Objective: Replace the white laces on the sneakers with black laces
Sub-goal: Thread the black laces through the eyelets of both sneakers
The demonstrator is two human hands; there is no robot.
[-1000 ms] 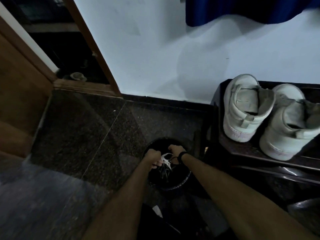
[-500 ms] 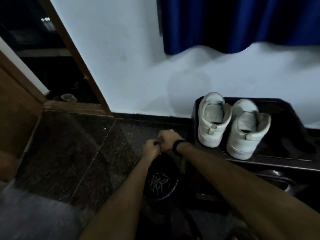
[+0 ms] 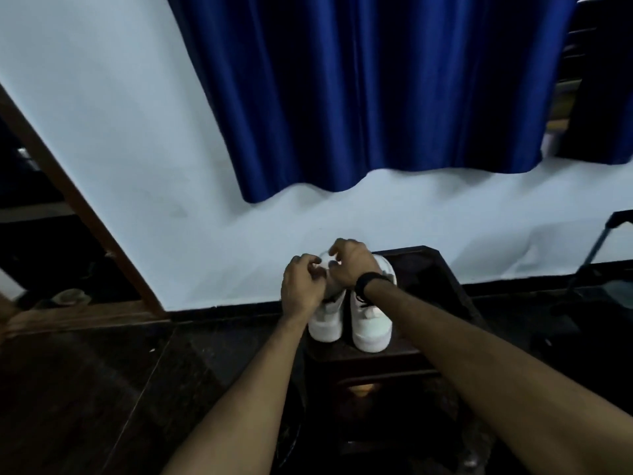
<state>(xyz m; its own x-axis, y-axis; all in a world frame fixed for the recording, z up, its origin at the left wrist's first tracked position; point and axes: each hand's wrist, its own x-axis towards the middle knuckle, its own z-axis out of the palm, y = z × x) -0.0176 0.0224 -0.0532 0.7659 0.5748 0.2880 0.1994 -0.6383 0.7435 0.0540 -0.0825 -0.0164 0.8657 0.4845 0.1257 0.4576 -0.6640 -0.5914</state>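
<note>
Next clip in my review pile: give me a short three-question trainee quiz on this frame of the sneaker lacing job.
1. True or false: the two white sneakers stand side by side on the dark stand, heels toward the camera.
2. Which wrist wears the black band? A) left B) right C) both
3. Fill in: behind the sneakers, a ____ curtain hangs on the wall.

Key
1. True.
2. B: the band is on the wrist of the right hand; the wrist of the left hand is bare.
3. Blue.
</note>
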